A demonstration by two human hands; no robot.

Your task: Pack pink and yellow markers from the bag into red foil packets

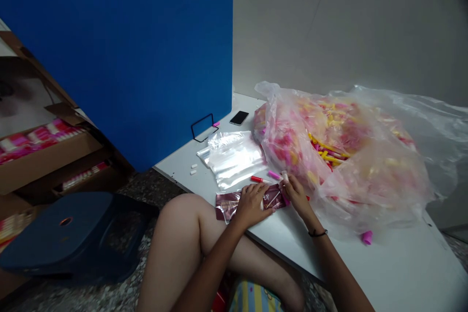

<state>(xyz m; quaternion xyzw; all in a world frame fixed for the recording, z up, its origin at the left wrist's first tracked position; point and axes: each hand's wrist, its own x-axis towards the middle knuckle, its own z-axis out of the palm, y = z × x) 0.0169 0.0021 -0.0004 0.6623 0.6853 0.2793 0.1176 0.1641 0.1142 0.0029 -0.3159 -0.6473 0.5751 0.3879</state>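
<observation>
My left hand [252, 202] lies across a maroon packet [226, 201] with clear wrap and pale print, its fingers stretched out over the top. At the packet's right end, my right hand [297, 197] is closed in a pinch. A small white cap-like piece [284, 175] sticks up from its fingers; whatever else it grips is hidden. Just beyond the hands lie a red pen-like tube [258, 179] and a pink one [274, 175]. Clear plastic sleeves [237, 158] are spread behind the packet.
A large translucent bag [340, 141] of pink, red and yellow pieces covers the right of the white table [402, 268]. A phone [239, 117], two white pieces [193, 169] and a pink cap [367, 237] lie there. A blue panel [146, 58] and stool [69, 234] stand left.
</observation>
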